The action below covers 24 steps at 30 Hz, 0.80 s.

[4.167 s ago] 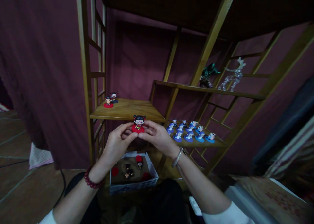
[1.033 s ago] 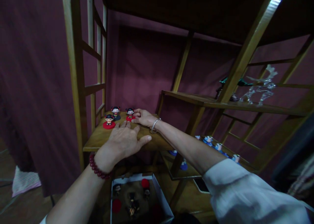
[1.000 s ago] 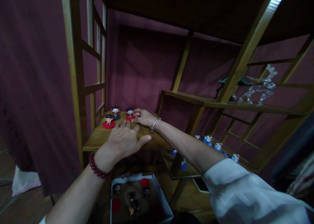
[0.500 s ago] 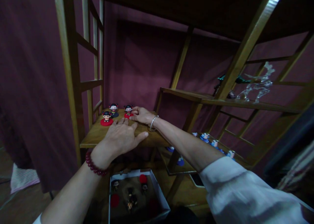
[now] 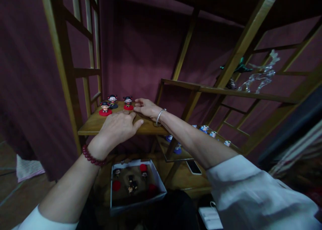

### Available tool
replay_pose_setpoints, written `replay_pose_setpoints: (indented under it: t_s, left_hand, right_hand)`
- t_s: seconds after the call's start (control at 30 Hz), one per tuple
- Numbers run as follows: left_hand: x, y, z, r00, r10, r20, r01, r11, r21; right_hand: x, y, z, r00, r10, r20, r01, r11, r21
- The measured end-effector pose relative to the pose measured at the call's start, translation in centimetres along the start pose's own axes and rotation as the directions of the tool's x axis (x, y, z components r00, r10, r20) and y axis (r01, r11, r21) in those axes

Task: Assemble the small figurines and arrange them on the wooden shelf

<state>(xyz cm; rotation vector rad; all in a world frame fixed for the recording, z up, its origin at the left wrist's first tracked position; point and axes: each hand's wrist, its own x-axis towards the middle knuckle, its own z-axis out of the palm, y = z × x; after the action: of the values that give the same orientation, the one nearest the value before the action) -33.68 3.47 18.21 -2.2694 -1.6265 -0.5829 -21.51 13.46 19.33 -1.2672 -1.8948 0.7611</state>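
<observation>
On the wooden shelf (image 5: 90, 126) stand three small dark-haired figurines. One figurine on a red base (image 5: 105, 108) is at the front left, another on a dark base (image 5: 112, 101) is just behind it, and a third on a red base (image 5: 128, 103) stands to their right. My right hand (image 5: 147, 109), with a silver bracelet at the wrist, is just right of the third figurine, fingers apart and holding nothing. My left hand (image 5: 118, 125), wearing dark red beads, rests over the shelf's front part with its thumb spread; it holds nothing I can see.
Below the shelf sits an open white box (image 5: 158, 176) with several figurines and red discs. To the right are small blue figurines (image 5: 204, 129), a phone (image 5: 194, 167) and a clear deer ornament (image 5: 263, 74). A lattice frame (image 5: 83, 72) borders the left side.
My right hand has let go of the red-based figurine and moved slightly right of it. The camera view has shifted, so more of the box and phone shows.
</observation>
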Motion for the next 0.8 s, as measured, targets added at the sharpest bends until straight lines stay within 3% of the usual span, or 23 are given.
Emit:
replay_pose_setpoints:
  t_s: [0.23, 0.4, 0.63, 0.8]
  left_hand:
    - [-1.1, 0.7, 0.6, 0.988, -0.022, -0.155, 0.010, 0.997, -0.079]
    - [-2.4, 1.2, 1.8, 0.925, 0.053, -0.376, -0.137, 0.970, -0.201]
    - [-4.1, 2.4, 4.2, 0.809, 0.125, -0.574, -0.333, 0.902, -0.273]
    - [-5.1, 2.9, 5.5, 0.797, 0.113, -0.593, -0.343, 0.893, -0.291]
  right_hand:
    - [-2.3, 0.4, -0.3, 0.981, -0.194, -0.022, 0.195, 0.975, 0.105]
    - [-5.8, 0.5, -0.1, 0.893, -0.442, -0.082, 0.450, 0.881, 0.150]
    - [-11.3, 0.6, 0.5, 0.819, -0.541, -0.189, 0.554, 0.833, 0.017]
    - [-13.1, 1.8, 1.1, 0.729, -0.641, -0.239, 0.619, 0.767, -0.168]
